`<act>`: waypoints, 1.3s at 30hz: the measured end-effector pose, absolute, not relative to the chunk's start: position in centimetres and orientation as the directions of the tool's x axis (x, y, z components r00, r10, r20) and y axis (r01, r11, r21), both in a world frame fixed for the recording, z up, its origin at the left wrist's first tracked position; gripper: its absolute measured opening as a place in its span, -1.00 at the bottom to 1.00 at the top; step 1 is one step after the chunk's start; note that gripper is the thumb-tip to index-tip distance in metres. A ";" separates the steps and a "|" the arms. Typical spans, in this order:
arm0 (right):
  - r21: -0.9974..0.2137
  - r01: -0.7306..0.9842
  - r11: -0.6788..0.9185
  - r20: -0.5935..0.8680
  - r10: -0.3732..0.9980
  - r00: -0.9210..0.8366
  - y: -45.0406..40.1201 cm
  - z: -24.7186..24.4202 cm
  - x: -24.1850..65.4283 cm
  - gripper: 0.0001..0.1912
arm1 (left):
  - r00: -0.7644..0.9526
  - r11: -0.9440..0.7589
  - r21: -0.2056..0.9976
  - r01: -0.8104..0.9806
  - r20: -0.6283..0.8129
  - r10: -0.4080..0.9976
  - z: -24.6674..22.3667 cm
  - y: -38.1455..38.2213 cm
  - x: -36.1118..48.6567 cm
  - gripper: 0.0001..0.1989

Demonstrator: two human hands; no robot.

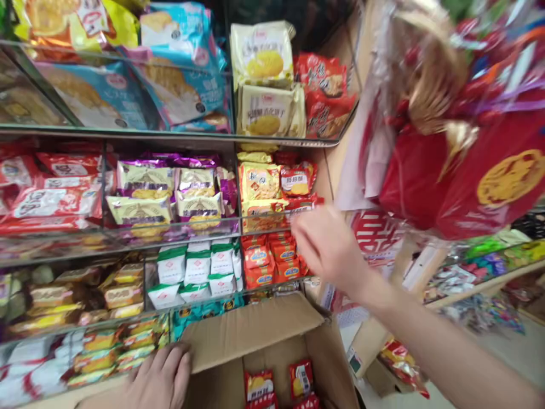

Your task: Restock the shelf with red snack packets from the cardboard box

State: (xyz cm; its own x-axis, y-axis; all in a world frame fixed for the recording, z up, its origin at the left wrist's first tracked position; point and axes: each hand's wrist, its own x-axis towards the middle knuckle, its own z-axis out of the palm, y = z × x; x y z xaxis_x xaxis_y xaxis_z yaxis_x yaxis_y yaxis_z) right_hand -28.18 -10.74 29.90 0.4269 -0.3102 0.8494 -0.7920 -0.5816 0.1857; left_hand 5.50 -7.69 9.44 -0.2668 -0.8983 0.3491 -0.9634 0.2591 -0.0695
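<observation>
My right hand (330, 247) is raised beside the right end of the shelves, its fingers curled closed. Whatever they may hold is hidden behind the hand. Just above the fingers, a compartment holds red pastry packets (297, 180) and yellow packets (259, 183). Below and left of that hand are small red and orange packets (259, 258). At the bottom, my left hand (164, 378) grips the left edge of an open cardboard box (255, 332), fingers bent at its flap. Several red packets (301, 379) with yellow pictures lie inside the box.
Clear dividers and lips front the shelf compartments. White-and-green packets (198, 264), blue bags (174, 85) and pale yellow bags (264, 79) fill neighbouring ones. A wrapped red gift bag (460, 170) hangs at the right, above my forearm. Another shelf (481, 281) of sweets stands behind.
</observation>
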 end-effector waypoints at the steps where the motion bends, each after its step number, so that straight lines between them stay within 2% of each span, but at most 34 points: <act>1: 0.181 -0.707 -0.684 0.825 -0.286 0.488 -8.7 26.3 -27.6 -0.83 | -0.213 0.205 -0.060 -0.977 0.370 -0.904 10.0 -7.3 4.8 -0.66; 3: 0.028 -0.566 -0.824 0.571 -0.451 0.685 -5.5 17.9 -26.9 -0.84 | -0.147 0.136 -0.056 -0.989 0.348 -0.926 10.9 -6.7 3.5 -0.67; 5: -0.109 -0.642 -0.759 0.372 -0.631 0.681 -3.5 9.1 -27.0 -0.88 | -0.128 0.123 -0.036 -0.992 0.374 -0.918 11.2 -6.2 2.4 -0.69; 8: -0.064 -0.899 -0.433 0.307 -0.866 0.396 -2.4 -2.1 -28.1 -0.61 | -0.086 0.085 -0.018 -0.996 0.368 -0.926 11.0 -5.9 1.5 -0.69; 9: -0.049 -0.939 -0.341 0.279 -0.907 0.315 -2.3 -4.8 -28.5 -0.55 | -0.067 0.063 -0.020 -0.998 0.359 -0.931 10.8 -5.8 1.4 -0.68; 11: -0.039 -0.966 -0.257 0.228 -0.943 0.242 -2.2 -8.3 -29.1 -0.55 | -0.044 0.038 -0.023 -0.999 0.343 -0.938 10.4 -5.6 1.2 -0.67; 13: -0.057 -0.964 -0.260 0.205 -0.948 0.243 -1.9 -9.9 -29.6 -0.61 | -0.036 0.032 -0.017 -0.999 0.335 -0.941 10.1 -5.4 1.1 -0.66; 19: -0.082 -0.977 -0.197 0.176 -0.968 0.180 -0.7 -9.0 -29.9 -0.67 | -0.030 0.047 0.039 -0.998 0.347 -0.937 9.7 -5.2 1.3 -0.65; 21: -0.141 -0.966 -0.215 0.231 -0.956 0.179 -0.5 -7.7 -29.8 -0.67 | -0.036 0.064 0.068 -0.996 0.354 -0.935 9.8 -5.4 1.5 -0.65; 24: -0.340 -0.889 -0.308 0.352 -0.918 0.184 -0.1 -3.9 -29.0 -0.61 | -0.059 0.115 0.127 -0.985 0.376 -0.925 10.7 -5.1 1.3 -0.66; 27: -0.601 -0.679 -0.421 0.348 -0.903 0.252 0.7 1.6 -27.3 -0.69 | -0.185 0.283 0.209 -0.936 0.389 -0.902 12.5 -3.8 -0.4 -0.66; 30: -0.800 -0.502 -0.328 0.237 -0.942 0.237 1.2 6.7 -25.2 -0.74 | -0.484 0.558 0.469 -0.685 0.281 -0.829 13.9 -1.8 -3.4 -0.53; 32: -0.916 -0.340 -0.213 0.156 -0.970 0.189 1.3 8.9 -23.9 -0.66 | -0.550 0.536 0.648 -0.541 0.209 -0.808 14.0 -0.8 -5.4 -0.59; 34: -0.991 -0.093 -0.094 0.082 -0.989 0.126 1.2 9.9 -22.9 -0.59 | -0.400 0.374 0.782 -0.499 0.175 -0.900 13.5 -0.4 -6.9 -0.70; 36: -0.992 0.124 0.006 -0.005 -1.000 0.005 1.0 10.1 -22.0 -0.60 | -0.169 0.195 0.900 -0.390 0.138 -0.976 12.7 -0.3 -8.0 -0.73; 37: -0.982 0.186 0.036 -0.048 -0.997 -0.061 0.9 10.0 -21.6 -0.64 | -0.081 0.140 0.935 -0.325 0.120 -0.990 12.4 -0.4 -8.4 -0.74; 39: -0.981 0.189 0.041 -0.075 -0.980 -0.181 0.6 9.8 -21.1 -0.68 | 0.005 0.096 0.963 -0.251 0.101 -0.995 11.9 -0.5 -9.0 -0.75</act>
State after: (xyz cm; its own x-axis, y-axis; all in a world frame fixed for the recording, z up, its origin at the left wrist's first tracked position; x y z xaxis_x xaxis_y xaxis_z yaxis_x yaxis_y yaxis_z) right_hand -21.13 0.59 9.75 -0.1815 -0.9805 -0.0755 0.1885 0.0406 -0.9812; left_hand -8.95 -0.54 11.89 0.0054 -0.9949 0.1008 -0.2511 0.0962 0.9632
